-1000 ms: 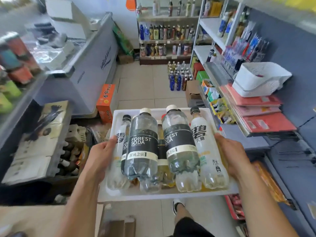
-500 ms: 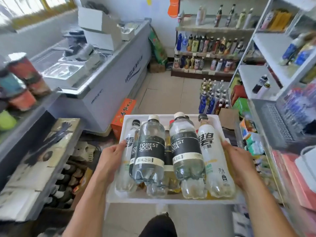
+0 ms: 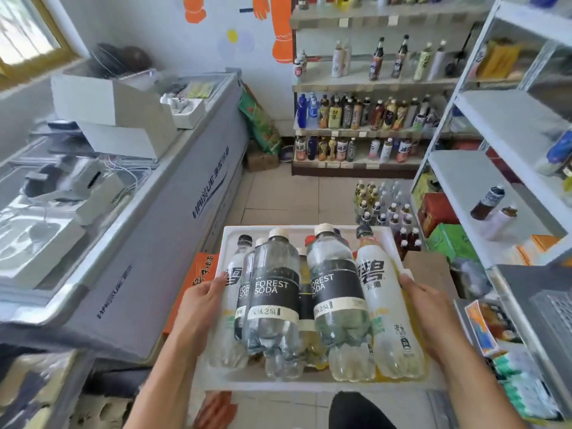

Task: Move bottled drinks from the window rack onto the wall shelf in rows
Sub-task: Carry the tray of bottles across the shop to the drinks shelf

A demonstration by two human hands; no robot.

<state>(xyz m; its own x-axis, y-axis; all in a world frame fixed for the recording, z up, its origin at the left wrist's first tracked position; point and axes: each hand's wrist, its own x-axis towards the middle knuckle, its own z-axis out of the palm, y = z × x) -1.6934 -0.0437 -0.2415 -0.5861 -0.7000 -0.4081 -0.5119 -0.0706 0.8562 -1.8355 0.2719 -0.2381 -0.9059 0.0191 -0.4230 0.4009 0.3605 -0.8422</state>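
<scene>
Carrying is the step in hand: the bottled drinks point(image 3: 274, 305) lie heaped on their sides in a white tray point(image 3: 297, 231), caps towards its far edge and bases towards the near edge. Two clear Forest Soda bottles sit on top in the middle. A white-labelled bottle point(image 3: 383, 305) runs along the right edge and another point(image 3: 230, 292) along the left, with yellow drinks and a red cap half buried beneath.

Your left hand point(image 3: 201, 305) grips the tray's left edge, fingertips touching the outer bottle. Your right hand point(image 3: 430, 311) grips the right edge, thumb on top beside the white-labelled bottle (the fingers beneath are hidden). Neither hand has hold of a bottle.

The wall shelf point(image 3: 359, 76) stands well apart, across the tiled floor. Its two lower tiers carry packed rows. The tier above has only a few spaced bottles, so I judge that is where room remains. None of this load is shelved yet: the walk, the unloading and the lining up are all left.

A chest freezer point(image 3: 185, 212) runs along your left, a white rack point(image 3: 483, 187) along your right, and loose bottles point(image 3: 383, 205) stand on the floor near it.
</scene>
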